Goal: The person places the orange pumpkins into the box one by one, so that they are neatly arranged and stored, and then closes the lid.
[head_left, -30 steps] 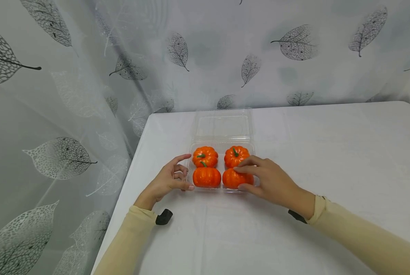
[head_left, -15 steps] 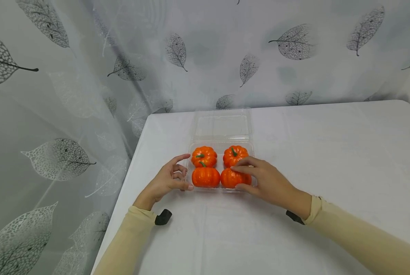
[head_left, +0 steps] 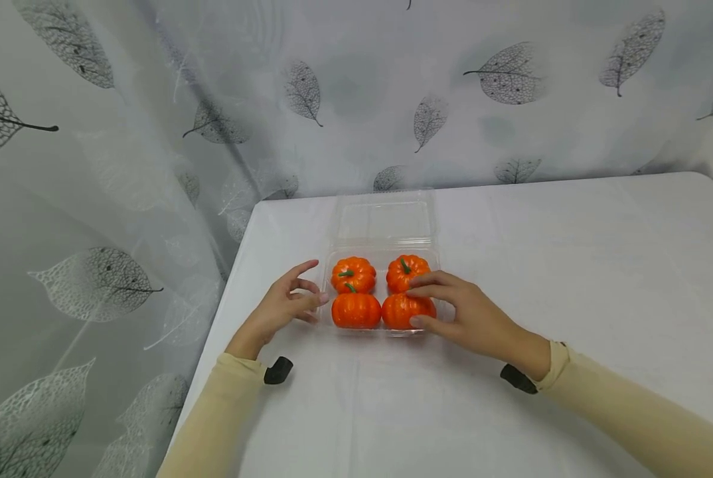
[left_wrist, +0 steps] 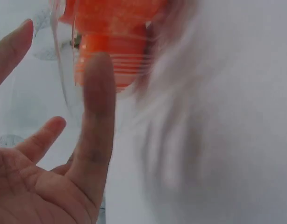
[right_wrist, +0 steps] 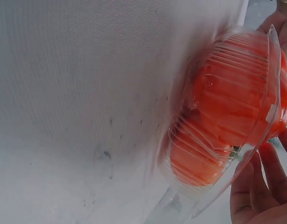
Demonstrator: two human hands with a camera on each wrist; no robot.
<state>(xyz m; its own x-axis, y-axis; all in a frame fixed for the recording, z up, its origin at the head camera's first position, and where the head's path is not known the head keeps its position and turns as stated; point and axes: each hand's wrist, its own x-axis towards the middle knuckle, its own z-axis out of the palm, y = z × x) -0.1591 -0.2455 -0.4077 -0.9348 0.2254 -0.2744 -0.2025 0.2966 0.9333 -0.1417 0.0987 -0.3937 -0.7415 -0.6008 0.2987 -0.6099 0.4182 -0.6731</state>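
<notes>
Several orange toy pumpkins with green stems fill a clear plastic clamshell box (head_left: 383,220) in the head view. Its lid lies flipped back, away from me. My right hand (head_left: 478,318) is at the front-right pumpkin (head_left: 399,312), thumb before it and fingers above, loosely spread. Whether the fingertips press on it is hard to tell. The front-left pumpkin (head_left: 355,311) lies on its side, stem pointing back. Behind are the back-left pumpkin (head_left: 356,275) and back-right pumpkin (head_left: 399,273). My left hand (head_left: 280,307) hovers left of the box, fingers apart, holding nothing.
A white cloth covers the table (head_left: 571,265), whose left edge runs close by my left arm. A leaf-patterned curtain (head_left: 356,99) hangs behind and to the left. Black straps (head_left: 279,370) show at both wrists.
My left hand has drawn back a little from the box's left side and lifted its fingers. The right hand stays by the front-right pumpkin, shifted only slightly right of it.
</notes>
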